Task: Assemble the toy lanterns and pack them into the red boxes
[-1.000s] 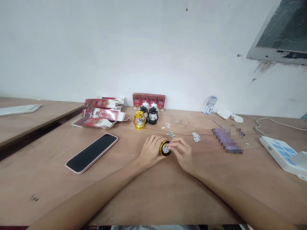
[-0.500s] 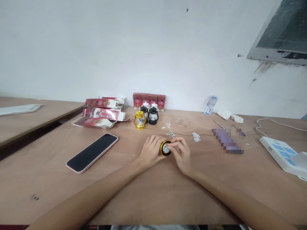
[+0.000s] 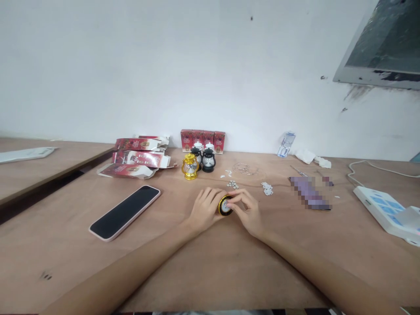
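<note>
In my left hand (image 3: pixel 206 210) is a small gold lantern (image 3: pixel 221 211), its round underside turned up toward me. The base shows a gold rim, a dark ring and a pale centre. My left fingers wrap around its side, so most of its body is hidden. The thumb and forefinger of my right hand (image 3: pixel 246 211) pinch together at the pale centre; whatever is between them is too small to make out. Just beyond my hands lie several button cells (image 3: pixel 232 184) and a pile of small white pieces (image 3: pixel 267 189).
Behind stand a gold lantern (image 3: pixel 190 167), black lanterns (image 3: pixel 208 161), white lanterns and red boxes (image 3: pixel 186 141). Opened cartons (image 3: pixel 133 170) and a phone (image 3: pixel 125 213) lie left. Thin wires (image 3: pixel 244 169), a pixelated purple item (image 3: pixel 308 192) and a power strip (image 3: pixel 382 212) are to the right.
The view has shifted slightly. Both hands keep hold at the lantern's base, with my right fingertips moved only a little over its centre.
</note>
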Motion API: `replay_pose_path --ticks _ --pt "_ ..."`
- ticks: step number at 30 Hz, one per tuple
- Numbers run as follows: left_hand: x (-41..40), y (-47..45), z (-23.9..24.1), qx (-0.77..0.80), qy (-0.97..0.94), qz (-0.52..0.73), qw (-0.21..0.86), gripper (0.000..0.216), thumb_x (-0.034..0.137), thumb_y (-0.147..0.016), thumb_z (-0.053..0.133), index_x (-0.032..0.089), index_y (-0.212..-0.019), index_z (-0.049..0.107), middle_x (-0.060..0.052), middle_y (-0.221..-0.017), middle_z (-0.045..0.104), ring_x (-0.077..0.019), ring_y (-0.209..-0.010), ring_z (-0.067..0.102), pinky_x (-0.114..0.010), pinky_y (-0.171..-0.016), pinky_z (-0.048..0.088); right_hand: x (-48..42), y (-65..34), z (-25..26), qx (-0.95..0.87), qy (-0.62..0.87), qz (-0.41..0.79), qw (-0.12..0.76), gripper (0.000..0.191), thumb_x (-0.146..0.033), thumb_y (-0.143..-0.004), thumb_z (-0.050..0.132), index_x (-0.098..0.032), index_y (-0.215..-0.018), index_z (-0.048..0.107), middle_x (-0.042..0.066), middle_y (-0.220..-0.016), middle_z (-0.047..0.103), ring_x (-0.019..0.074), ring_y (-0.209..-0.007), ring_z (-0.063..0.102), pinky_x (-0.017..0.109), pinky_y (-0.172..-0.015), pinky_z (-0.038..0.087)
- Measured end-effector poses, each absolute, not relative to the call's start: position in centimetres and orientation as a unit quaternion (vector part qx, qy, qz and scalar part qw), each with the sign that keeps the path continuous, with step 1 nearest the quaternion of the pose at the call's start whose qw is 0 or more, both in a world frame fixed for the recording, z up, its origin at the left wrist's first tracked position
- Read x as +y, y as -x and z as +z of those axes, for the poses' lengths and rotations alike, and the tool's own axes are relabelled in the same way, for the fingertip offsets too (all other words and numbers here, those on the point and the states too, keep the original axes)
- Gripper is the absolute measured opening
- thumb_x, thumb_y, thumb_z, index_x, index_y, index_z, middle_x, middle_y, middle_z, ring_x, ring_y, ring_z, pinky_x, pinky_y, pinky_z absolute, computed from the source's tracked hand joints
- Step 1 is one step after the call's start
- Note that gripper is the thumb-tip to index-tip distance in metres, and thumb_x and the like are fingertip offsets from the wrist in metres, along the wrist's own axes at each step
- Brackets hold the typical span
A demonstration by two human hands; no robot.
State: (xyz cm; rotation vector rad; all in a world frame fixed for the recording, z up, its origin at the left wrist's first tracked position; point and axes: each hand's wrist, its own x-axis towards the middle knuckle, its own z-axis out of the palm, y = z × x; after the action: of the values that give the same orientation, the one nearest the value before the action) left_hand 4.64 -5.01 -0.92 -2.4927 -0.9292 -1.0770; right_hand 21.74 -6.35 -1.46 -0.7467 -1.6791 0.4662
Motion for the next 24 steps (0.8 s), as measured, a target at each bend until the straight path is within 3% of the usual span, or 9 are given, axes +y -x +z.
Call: replay_pose_path --ticks 9,13,19,24 --pt "-5.1 -4.7 -0.8 -0.297 0.873 -0.363 0.136 0.033 0.039 -0.087 0.052 0.015 -0.11 0.056 -0.009 -0.106 0.066 -0.0226 -0.092 0.055 -0.033 -0.07 0.038 -5.6 -21.8 -2.5 -0.675 0.355 0.266 0.59 0.017 -0.025 -0.072 0.071 -0.022 -0.074 0.054 -0.001 -0.076 0.059 0.0171 -0.08 0.06 0.032 -0.077 0.048" --pt "-5.1 -4.7 -0.8 -0.297 0.871 -0.366 0.138 0.035 0.042 -0.088 0.051 0.015 -0.11 0.056 -0.009 -0.104 0.066 -0.0223 -0.091 0.055 -0.033 -0.07 0.037 -5.6 -22.1 -2.6 -0.689 0.344 0.238 0.591 0.015 -0.026 -0.075 0.069 -0.023 -0.076 0.054 0.0 -0.078 0.061 0.0176 -0.082 0.062 0.033 -0.079 0.049" --pt "-5.1 -4.5 -0.8 -0.314 0.865 -0.369 0.134 0.042 0.046 -0.086 0.052 0.015 -0.113 0.056 -0.01 -0.102 0.066 -0.0224 -0.089 0.055 -0.033 -0.069 0.038 -5.5 -22.8 -2.5 -0.751 0.29 0.178 0.566 0.026 -0.026 -0.075 0.069 -0.023 -0.098 0.057 0.005 -0.093 0.064 0.0194 -0.09 0.062 0.034 -0.081 0.052" --pt "-5.0 -4.5 -0.9 -0.314 0.866 -0.366 0.133 0.039 0.044 -0.086 0.052 0.016 -0.114 0.056 -0.01 -0.104 0.066 -0.0218 -0.09 0.055 -0.033 -0.07 0.037 -5.3 -22.7 -2.9 -0.727 0.31 0.192 0.581 0.024 -0.027 -0.073 0.071 -0.024 -0.093 0.058 0.003 -0.088 0.066 0.0181 -0.086 0.064 0.032 -0.079 0.052"
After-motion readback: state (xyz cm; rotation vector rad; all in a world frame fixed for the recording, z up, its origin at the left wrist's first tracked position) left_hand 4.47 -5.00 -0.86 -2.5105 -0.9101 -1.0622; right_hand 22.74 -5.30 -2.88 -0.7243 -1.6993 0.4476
